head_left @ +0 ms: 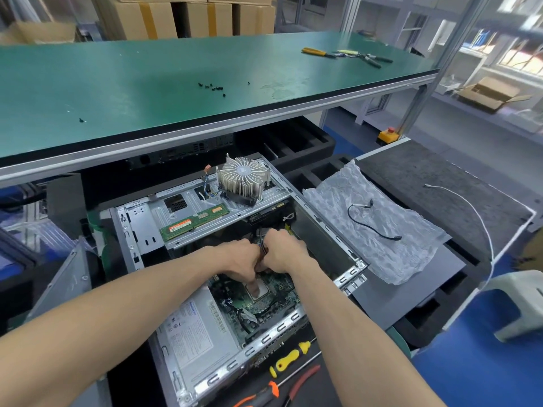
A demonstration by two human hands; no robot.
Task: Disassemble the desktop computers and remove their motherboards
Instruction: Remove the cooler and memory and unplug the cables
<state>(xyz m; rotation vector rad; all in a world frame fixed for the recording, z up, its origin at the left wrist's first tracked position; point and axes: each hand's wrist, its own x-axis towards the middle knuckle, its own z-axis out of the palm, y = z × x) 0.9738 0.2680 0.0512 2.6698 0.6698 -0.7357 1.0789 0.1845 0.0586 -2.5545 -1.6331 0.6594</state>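
Hands inside open computer case (pixel 235 289), working at a black cable (pixel 262 245).

Left hand (pixel 238 259) and right hand (pixel 283 251) meet knuckle to knuckle, curled fingers pinching the cable between them; one left fingertip rests on the CPU socket (pixel 258 290) of the motherboard (pixel 264 301), at 6 o'clock from the grip. Fingertips and the cable's plug are hidden. Heatsink (pixel 242 180) sits at 12 o'clock; screwdriver (pixel 289 358) at 5 o'clock.

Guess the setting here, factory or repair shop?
Probably an electronics teardown or recycling line in a factory or warehouse. Signs: a green-matted workbench on an aluminium frame, stacked cartons behind it, and an opened PC case with both hands, left hand and right hand, inside it.
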